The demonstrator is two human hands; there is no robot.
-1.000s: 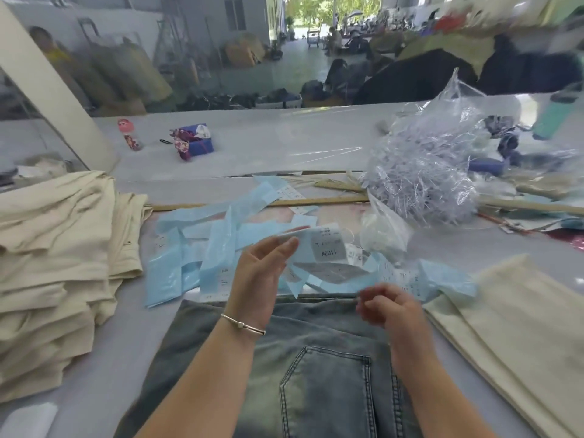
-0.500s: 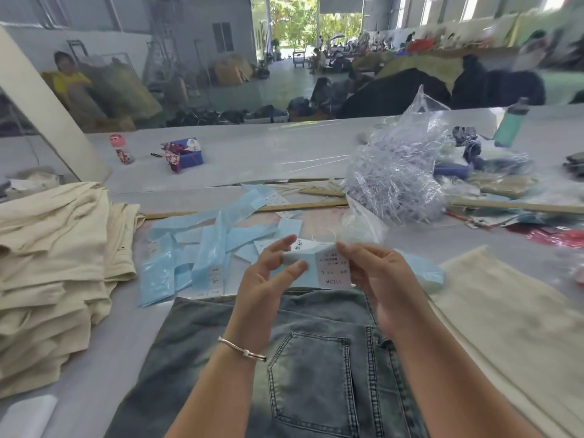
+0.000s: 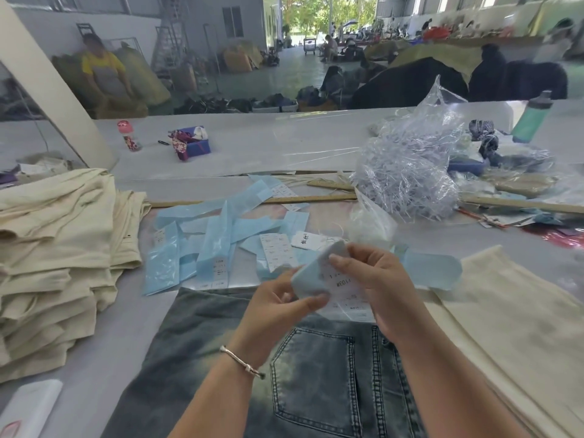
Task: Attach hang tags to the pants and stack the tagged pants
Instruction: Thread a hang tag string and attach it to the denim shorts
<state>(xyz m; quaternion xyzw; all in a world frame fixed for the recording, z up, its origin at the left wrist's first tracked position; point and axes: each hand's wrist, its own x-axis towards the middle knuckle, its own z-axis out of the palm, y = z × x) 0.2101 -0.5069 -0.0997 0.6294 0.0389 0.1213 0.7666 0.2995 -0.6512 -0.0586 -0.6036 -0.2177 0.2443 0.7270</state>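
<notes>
Head view: both hands hold a light-blue hang tag (image 3: 311, 275) above the waistband of the grey denim pants (image 3: 316, 374) lying flat at the near edge of the tabletop (image 3: 94, 358). The left hand (image 3: 273, 306) pinches its lower corner; the right hand (image 3: 376, 286) grips the printed end with curled fingers. Loose blue tags (image 3: 218, 241) lie scattered just beyond the waistband. A stack of cream pants (image 3: 57, 248) fills the left side, more cream fabric (image 3: 505, 327) the right, and a clear bag of plastic fasteners (image 3: 410, 172) sits right of the scattered tags.
</notes>
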